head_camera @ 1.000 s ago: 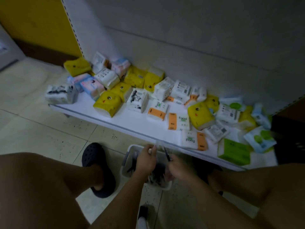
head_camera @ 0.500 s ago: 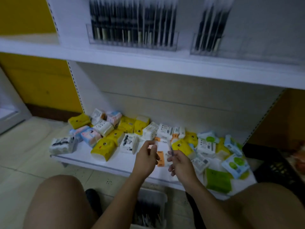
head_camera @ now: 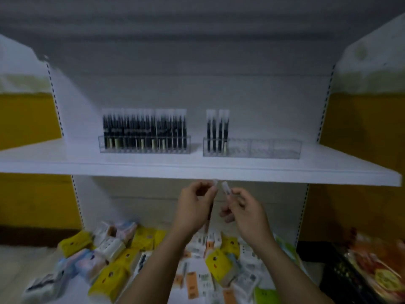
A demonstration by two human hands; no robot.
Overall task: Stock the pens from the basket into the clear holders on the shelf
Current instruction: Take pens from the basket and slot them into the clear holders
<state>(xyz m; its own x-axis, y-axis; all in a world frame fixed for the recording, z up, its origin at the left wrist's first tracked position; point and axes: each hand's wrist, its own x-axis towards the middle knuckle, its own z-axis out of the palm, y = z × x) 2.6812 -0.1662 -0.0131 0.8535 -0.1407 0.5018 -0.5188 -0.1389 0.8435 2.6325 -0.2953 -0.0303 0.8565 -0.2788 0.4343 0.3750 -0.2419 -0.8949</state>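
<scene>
My left hand [head_camera: 194, 204] grips a dark pen with a clear cap [head_camera: 213, 185], held upright just below the white shelf's front edge [head_camera: 197, 172]. Close beside it, my right hand [head_camera: 245, 210] pinches a second clear-capped pen [head_camera: 226, 189], tilted a little left. On the shelf stand two clear holders. The left holder [head_camera: 144, 148] is packed with several black pens. The right holder [head_camera: 263, 149] has a few pens at its left end, and the rest of its slots hold nothing. The basket is out of view.
The lower shelf [head_camera: 192, 266] is strewn with several tissue packs, yellow, white and orange. A black crate [head_camera: 346, 275] with packaged goods sits at the lower right. Yellow walls flank the shelving on both sides.
Both hands rose from the basket on the floor to just under the upper shelf, each carrying a pen. My view tilted up, so the basket dropped out and the holders came in.
</scene>
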